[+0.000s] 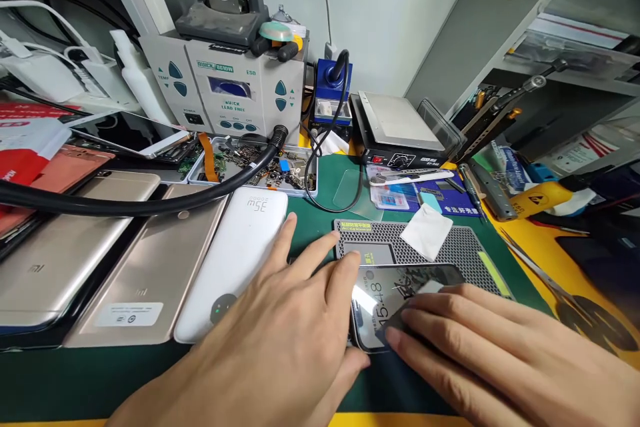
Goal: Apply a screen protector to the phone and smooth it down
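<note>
green work mat (395, 387) covers the bench, and its near edge meets a yellow strip (400, 421). on the near side of the smartphone (390, 290), a band of this mat gives some room; on its left, a white power bank (230, 253) lies near, and the left hand (287, 313) fills much of the gap. past the phone's far edge shows a gray perforated pad (465, 247) bearing a white wipe (427, 232). scissors (543, 271) lie well to its right. the smartphone lies flat, glossy, with a bright reflection and the sideways clock 15:48. the left hand is spread at its left end; whether it presses, i cannot tell. the right hand (480, 340) grasps a flat gray piece (397, 319) over the screen.
</note>
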Motion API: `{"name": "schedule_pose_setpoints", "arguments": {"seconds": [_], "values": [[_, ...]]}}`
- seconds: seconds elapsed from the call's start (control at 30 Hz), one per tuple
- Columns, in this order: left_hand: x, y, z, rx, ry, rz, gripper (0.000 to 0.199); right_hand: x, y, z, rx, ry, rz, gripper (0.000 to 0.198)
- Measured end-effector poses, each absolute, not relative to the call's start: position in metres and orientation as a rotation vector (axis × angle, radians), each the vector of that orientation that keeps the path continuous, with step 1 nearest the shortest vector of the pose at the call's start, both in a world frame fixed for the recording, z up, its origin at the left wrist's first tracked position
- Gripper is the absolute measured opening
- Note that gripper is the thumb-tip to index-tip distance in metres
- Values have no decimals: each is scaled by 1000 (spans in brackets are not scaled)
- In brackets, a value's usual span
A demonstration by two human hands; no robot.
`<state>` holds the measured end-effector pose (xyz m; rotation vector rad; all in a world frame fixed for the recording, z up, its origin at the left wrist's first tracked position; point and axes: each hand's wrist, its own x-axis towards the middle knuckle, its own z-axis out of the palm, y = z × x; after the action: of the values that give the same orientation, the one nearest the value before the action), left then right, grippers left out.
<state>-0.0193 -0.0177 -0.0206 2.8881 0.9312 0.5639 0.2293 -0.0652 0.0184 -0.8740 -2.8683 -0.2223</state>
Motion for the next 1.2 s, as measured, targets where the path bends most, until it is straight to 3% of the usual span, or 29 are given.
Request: {"name": "schedule_pose_setpoints", "arguments": {"seconds": [0.2,1.2], "values": [[-17,-12,-24,2819,969,575,35,229,-56,1,-615,-2983,-325,41],[-15,-13,-26,2839,999,625,37,222,-50,-8,-647,-2926,-330,47]]}}
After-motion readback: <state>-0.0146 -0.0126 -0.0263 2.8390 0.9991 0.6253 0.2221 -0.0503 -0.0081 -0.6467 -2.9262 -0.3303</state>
